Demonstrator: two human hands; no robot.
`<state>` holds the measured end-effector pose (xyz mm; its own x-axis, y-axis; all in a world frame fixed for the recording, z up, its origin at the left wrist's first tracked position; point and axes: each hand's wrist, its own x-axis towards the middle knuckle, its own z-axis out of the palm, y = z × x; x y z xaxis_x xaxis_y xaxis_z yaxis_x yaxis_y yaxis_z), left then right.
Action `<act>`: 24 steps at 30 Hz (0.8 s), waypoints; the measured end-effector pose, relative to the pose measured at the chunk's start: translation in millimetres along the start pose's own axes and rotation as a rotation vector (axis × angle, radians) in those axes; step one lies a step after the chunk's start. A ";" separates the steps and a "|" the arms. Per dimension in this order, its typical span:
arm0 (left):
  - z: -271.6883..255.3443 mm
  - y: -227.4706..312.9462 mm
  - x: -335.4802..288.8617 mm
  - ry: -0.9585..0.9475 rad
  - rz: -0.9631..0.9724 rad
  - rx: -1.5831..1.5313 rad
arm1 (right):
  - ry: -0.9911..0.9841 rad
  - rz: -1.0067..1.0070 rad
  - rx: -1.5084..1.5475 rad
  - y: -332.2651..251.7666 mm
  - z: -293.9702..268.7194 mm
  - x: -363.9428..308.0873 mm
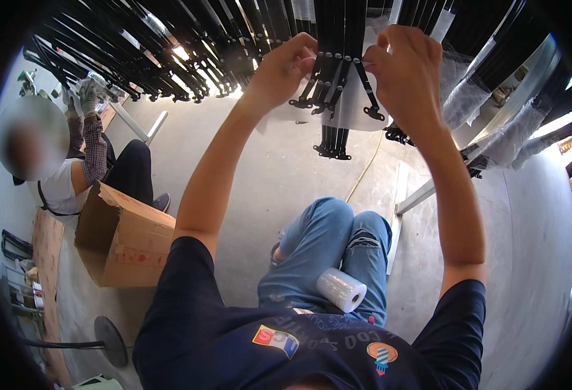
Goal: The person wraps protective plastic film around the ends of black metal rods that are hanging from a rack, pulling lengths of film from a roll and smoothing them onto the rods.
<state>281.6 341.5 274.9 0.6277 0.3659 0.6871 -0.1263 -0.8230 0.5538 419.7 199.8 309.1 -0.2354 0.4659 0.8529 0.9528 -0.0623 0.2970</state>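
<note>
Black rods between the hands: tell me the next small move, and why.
Probably draw the clear film inward across the black rods. The left hand and right hand are on opposite sides of them, seemingly pinching the film, which shows behind the rods' lower ends while their brackets in front look uncovered.

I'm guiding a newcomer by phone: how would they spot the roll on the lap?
Find the seated person's blue jeans, below the picture's centre. On the lap, near the dark T-shirt, lies a short, whitish roll. Its glossy cylinder shape and the dark hole in its end set it apart from the cloth around it.
</note>
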 end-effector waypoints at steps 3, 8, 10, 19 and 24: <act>5.3 -6.5 -4.6 0.022 -0.010 -0.010 | 0.150 0.098 -0.014 -9.6 9.5 -8.9; 9.9 -0.3 -11.6 0.129 0.049 -0.002 | -0.095 0.488 0.234 -25.2 28.5 -19.8; 4.7 -2.8 -13.7 0.135 0.069 0.045 | -0.275 0.457 0.242 -25.4 27.4 -17.1; -19.6 -22.9 -14.5 0.033 0.102 0.028 | -0.593 0.354 0.169 4.6 -9.2 8.4; -17.9 -24.0 -13.1 -0.002 0.056 -0.022 | -0.328 0.422 0.166 -19.3 17.8 -8.5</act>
<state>262.7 364.3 261.0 0.6210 0.3185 0.7162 -0.1785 -0.8323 0.5248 406.7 212.7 288.4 0.2201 0.6826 0.6968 0.9750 -0.1760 -0.1356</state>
